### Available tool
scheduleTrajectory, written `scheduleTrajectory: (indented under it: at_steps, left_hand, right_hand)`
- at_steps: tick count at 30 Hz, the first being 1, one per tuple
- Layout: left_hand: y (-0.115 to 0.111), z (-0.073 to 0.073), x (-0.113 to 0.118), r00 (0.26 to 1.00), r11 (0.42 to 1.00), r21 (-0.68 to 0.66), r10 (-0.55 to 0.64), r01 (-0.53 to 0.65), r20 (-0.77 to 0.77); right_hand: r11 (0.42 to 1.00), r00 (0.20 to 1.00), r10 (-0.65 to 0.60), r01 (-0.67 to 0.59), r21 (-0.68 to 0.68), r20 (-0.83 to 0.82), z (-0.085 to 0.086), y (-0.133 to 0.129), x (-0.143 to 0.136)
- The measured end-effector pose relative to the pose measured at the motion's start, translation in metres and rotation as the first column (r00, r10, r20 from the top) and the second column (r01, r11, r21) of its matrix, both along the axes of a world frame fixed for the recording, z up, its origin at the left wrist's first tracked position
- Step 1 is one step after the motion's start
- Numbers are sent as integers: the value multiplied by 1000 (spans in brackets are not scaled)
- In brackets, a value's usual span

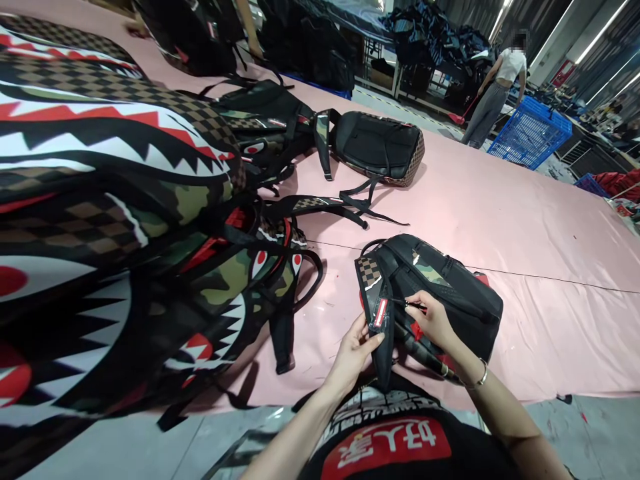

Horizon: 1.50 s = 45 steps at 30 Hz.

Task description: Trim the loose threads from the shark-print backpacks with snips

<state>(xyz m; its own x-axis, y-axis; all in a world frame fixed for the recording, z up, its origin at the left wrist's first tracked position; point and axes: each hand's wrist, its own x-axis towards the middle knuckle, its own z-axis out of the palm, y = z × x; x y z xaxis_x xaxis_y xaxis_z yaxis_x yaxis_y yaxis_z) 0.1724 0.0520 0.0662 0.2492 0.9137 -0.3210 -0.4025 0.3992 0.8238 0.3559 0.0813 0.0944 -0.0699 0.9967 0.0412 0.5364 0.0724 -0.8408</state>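
A black backpack [460, 300] with camouflage and brown check patches lies on the pink-covered table in front of me. One of its shoulder straps [384, 360] is pinched between the thumb and fingers of my left hand [356, 348]. A red and white label [381, 312] sits on that strap under something shiny and clear. My right hand [433, 321] is closed on a small dark, thin tool [415, 305], its tip close to the strap beside the label. The tool's exact kind is too small to make out. A red piece [417, 330] shows below my right fingers.
Shark-mouth patterned backpacks [115, 147] are heaped on the left. More backpacks [380, 147] lie farther back on the pink table cover [540, 233]. Another person's hand [255, 47] is at the far edge. A person [500, 87] stands beyond, near a blue crate [533, 133].
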Motion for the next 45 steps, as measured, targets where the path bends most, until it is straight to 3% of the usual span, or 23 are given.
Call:
scheduleTrajectory:
  at_steps: [4,12,18,26,31,35,40,45]
  left_hand:
    - [0,3,1,1000,1000,-15,10,-10,-8]
    - [0,1,3,1000,1000,-6,-10,10,-28]
    - [0,4,2,1000,1000,-9,-29,29,-9]
    - [0,1,1,998,999,25,-40,41,-51]
    - [0,2,-2,998,999,20,-38,39,-47]
    - [2,2,-9,996,998,30,-61,64,-69]
    - [4,-1,-16,990,991,79,-99,107,-104]
    - [5,-2,-20,985,986,94,-126,138,-122]
  right_hand:
    - [998,995,50,-52,20,92,5,0,-3]
    - [988,978,18,-48,144,206,3,2,-7]
    - [994,986,32,-49,100,164,3,5,-2]
    - [968,954,197,-226,112,224,10,18,3]
    - [961,946,217,-250,116,242,9,25,1]
    - [965,946,248,-261,38,207,11,34,4]
    - [906,877,423,-419,-68,230,28,53,6]
    - [800,748,591,-592,-98,302,46,76,4]
